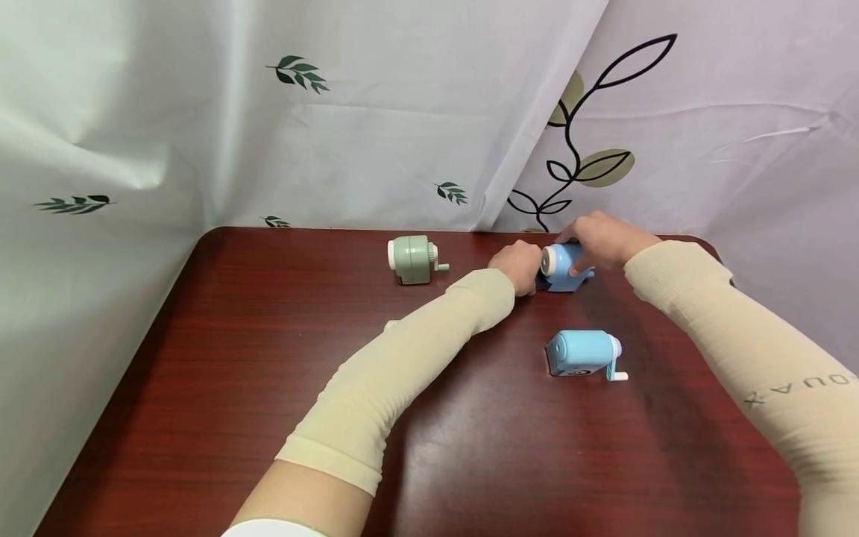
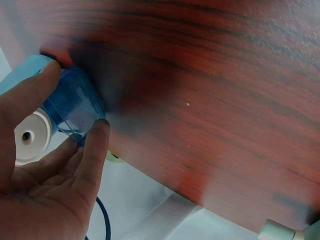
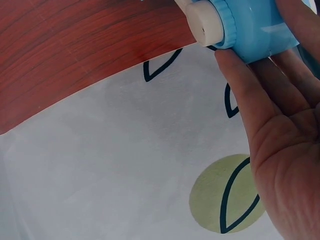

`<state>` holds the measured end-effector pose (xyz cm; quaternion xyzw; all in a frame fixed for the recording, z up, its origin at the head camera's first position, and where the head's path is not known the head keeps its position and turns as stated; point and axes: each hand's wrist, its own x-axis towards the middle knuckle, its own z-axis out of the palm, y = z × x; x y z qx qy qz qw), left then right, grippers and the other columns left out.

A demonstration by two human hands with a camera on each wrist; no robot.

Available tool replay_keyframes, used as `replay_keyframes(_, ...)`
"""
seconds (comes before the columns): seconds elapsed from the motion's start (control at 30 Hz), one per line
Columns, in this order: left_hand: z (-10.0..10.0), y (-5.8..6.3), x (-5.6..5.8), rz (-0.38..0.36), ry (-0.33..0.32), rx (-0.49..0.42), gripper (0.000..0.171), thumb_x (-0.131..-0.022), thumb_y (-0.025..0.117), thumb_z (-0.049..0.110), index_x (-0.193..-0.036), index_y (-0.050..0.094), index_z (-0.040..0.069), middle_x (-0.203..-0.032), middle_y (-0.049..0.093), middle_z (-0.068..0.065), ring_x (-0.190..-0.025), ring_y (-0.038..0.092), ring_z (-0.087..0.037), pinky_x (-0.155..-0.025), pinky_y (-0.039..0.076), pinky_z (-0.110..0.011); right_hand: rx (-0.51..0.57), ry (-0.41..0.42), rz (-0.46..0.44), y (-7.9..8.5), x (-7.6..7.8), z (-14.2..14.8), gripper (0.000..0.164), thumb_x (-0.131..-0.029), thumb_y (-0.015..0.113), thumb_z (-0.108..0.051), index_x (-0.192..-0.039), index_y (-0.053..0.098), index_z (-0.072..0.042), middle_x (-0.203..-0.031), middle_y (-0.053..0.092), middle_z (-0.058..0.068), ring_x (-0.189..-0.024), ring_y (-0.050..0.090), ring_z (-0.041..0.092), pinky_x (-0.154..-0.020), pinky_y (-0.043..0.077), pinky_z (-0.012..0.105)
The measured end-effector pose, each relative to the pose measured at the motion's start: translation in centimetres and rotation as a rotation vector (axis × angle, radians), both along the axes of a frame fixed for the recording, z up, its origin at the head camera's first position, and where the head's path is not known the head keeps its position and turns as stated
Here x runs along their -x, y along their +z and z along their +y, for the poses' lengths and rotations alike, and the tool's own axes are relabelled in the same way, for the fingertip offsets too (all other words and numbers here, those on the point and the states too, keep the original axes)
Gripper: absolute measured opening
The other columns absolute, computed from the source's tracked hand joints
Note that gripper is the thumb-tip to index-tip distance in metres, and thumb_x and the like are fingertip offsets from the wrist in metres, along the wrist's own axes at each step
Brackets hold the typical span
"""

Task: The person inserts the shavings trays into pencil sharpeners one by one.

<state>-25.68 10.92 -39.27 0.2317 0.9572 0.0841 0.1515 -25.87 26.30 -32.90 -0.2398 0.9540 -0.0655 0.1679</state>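
At the back right of the table, a blue crank pencil sharpener (image 1: 565, 262) is held between both hands. My right hand (image 1: 607, 239) grips its body from the far side, thumb in front and fingers behind. In the right wrist view those fingers lie along the blue body (image 3: 260, 30) beside its cream knob (image 3: 205, 22). My left hand (image 1: 517, 265) is at the sharpener's left end. Its thumb and fingers pinch the clear blue shavings drawer (image 2: 80, 102), just beside the round cream pencil-hole face (image 2: 34, 136).
A green crank sharpener (image 1: 411, 259) stands to the left near the back edge. Nearer me, a light-blue sharpener (image 1: 584, 352) has its crank toward the right. A small cream bit (image 1: 391, 324) shows behind my left sleeve. Patterned white cloth (image 1: 376, 149) hangs behind the table.
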Motion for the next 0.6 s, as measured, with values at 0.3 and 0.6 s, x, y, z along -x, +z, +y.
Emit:
replay_keyframes(0.3,0.68,-0.39,-0.05,0.003,0.022,-0.049,0.040,-0.085,0.082,0.021,-0.123,0.069,0.014,-0.115,0.069,0.000,-0.099,0.066,-0.013,-0.084,0.055,-0.028,-0.002,0.005,0.007,-0.05,-0.07,0.10,0.052,-0.074,0.089,-0.007,-0.119,0.068,0.008,-0.111,0.070,0.022,-0.101,0.065,0.035,-0.088,0.053,0.050)
replay_keyframes(0.6,1.07,-0.55,-0.15,0.004,0.056,-0.072,0.057,-0.084,0.084,0.026,-0.131,0.058,0.009,-0.120,0.066,-0.002,-0.102,0.067,-0.014,-0.088,0.053,-0.026,-0.001,0.014,0.012,-0.08,-0.12,0.15,0.052,-0.073,0.089,-0.006,-0.119,0.068,0.007,-0.111,0.070,0.021,-0.100,0.065,0.035,-0.088,0.053,0.050)
